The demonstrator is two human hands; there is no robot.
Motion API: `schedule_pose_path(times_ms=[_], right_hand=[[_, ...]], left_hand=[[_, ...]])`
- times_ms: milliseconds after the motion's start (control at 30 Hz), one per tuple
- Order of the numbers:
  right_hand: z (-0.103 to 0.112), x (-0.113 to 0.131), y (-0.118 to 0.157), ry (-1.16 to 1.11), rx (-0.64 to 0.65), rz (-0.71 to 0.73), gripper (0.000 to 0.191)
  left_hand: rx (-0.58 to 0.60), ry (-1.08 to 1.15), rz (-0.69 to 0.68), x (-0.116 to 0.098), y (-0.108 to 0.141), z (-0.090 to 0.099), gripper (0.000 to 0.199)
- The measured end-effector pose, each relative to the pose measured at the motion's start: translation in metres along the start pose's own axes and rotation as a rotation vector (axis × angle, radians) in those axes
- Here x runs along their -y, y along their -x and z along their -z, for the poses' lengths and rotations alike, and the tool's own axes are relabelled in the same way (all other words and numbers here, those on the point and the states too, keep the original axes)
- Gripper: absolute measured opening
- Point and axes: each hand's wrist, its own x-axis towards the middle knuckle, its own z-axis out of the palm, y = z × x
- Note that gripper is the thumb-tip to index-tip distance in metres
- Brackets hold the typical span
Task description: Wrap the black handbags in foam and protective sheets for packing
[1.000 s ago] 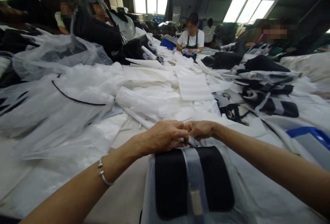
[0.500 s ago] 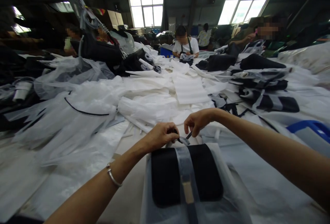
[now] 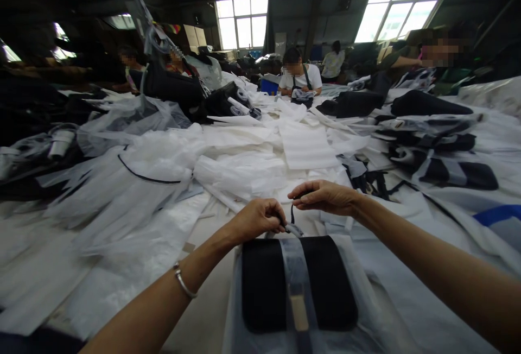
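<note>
A black bag (image 3: 262, 283) with a rounded flap stands upright in front of me, with clear plastic around it and a translucent band down its middle. A small plastic-wrapped handle (image 3: 294, 229) rises at its top edge. My left hand (image 3: 260, 219) pinches the left end of this handle, thumb against fingers. Just above and to the right, my right hand (image 3: 325, 197) grips a thin black strip (image 3: 292, 214) between thumb and fingers. The strip runs down to the handle; how it is joined there is too small to tell.
White foam sheets (image 3: 307, 145) and clear plastic bags (image 3: 138, 180) cover the table. Wrapped black bags (image 3: 459, 169) are piled at right, near a blue-rimmed bin (image 3: 499, 215). A person (image 3: 303, 77) works across the table; other people are farther back.
My right hand has lifted and its fingers have straightened to the left, drawing the black strip upward. My left hand keeps its pinch at the handle. The whole view has shifted slightly.
</note>
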Motion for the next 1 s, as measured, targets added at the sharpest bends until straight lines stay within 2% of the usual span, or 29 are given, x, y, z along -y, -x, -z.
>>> schedule_pose_path(times_ms=[133,267,333,500,600,700,800,1000], right_hand=[[-0.006,-0.006,-0.001,-0.004,0.009,0.094,0.041],[-0.008,-0.01,-0.001,-0.018,-0.165,0.087,0.029],[-0.01,-0.012,0.0,0.005,-0.206,0.105,0.029],[-0.025,-0.014,0.008,0.128,-0.127,0.224,0.033],[-0.039,-0.014,0.016,0.241,-0.155,0.266,0.036],[-0.05,-0.016,0.025,0.293,-0.225,0.299,0.036],[-0.053,-0.019,0.031,0.301,-0.325,0.325,0.034],[-0.032,-0.024,0.012,0.297,-0.586,0.224,0.028]], left_hand=[[0.017,-0.08,-0.02,-0.005,0.006,0.002,0.018],[0.034,-0.243,-0.067,-0.013,0.014,0.003,0.019],[0.03,-0.281,-0.089,-0.014,0.016,0.002,0.02],[-0.025,-0.335,-0.147,-0.011,0.02,0.001,0.02],[-0.065,-0.396,-0.173,-0.007,0.02,0.001,0.02],[-0.086,-0.487,-0.193,-0.005,0.019,0.001,0.019],[-0.111,-0.655,-0.207,-0.006,0.02,0.001,0.016],[-0.141,-0.922,-0.163,-0.016,0.023,-0.005,0.003]])
